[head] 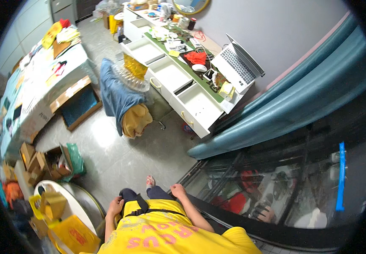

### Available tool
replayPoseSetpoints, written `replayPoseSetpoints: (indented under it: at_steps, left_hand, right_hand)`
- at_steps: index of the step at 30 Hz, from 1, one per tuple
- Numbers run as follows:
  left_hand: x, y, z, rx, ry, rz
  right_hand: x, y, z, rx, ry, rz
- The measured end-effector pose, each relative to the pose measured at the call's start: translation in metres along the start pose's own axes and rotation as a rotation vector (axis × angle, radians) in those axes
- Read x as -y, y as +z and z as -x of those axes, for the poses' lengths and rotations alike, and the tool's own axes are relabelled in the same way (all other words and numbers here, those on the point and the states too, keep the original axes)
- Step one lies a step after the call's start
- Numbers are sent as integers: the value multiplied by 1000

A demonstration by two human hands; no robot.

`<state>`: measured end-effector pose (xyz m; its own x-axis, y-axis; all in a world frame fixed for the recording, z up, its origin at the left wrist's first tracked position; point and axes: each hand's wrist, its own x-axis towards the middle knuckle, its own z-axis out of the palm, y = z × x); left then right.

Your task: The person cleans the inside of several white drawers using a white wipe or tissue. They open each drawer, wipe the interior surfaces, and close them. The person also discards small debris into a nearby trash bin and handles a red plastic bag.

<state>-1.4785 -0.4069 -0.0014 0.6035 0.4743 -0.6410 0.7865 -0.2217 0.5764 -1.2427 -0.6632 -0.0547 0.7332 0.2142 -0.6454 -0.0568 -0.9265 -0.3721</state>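
My left hand [115,204] hangs beside my dark trousers at the left thigh, its fingers bent. On the other side, my right hand [178,190] is held out from the right thigh, near the track of a dark-framed glass sliding door [233,187]. Nothing shows in either hand, though the fingers are too small to read clearly. Before me stands a white desk with pulled-out drawers; the nearest drawer [199,101] has small dark bits in it. An open laptop [238,65] and a white mouse [199,68] lie on top. A chair draped with blue denim clothing [114,92] stands beside the drawers.
An open cardboard box [78,104] lies on the floor by a clothes-strewn bed [65,66]. At left, a round white table [78,203] bears yellow paper bags [75,235], with more boxes [56,162] behind. A teal curtain [281,104] hangs at right.
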Motion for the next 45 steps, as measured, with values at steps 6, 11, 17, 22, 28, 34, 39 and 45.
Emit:
replayPoseSetpoints:
  at_steps: [6,11,17,22,28,34,39,45]
  left_hand:
    - [-108,-67,-107,83,146,20]
    - [-162,-113,-205,171,173,-165]
    - [-265,-134,-272,518,322,-184]
    - [-317,-109,-316,705,354,17]
    - [-410,-72,-332,662,222,158]
    - [-474,-28,-336,504,161,230]
    - [-500,-25,-339,451,109,138]
    - [-508,-20,-367,463,206,78]
  right_hand:
    - [51,-48,-67,-56,51,-124]
    - [103,-102,-94,-291,147,-209]
    - [128,-156,-121,-476,193,-309]
    - [151,-269,-195,-771,-71,-321]
    - [137,-426,-362,-883,-210,-77]
    - [147,-482,-493,-799,34,345]
    - [124,-496,-511,-722,47,466]
    - [149,-525,-510,-556,312,497]
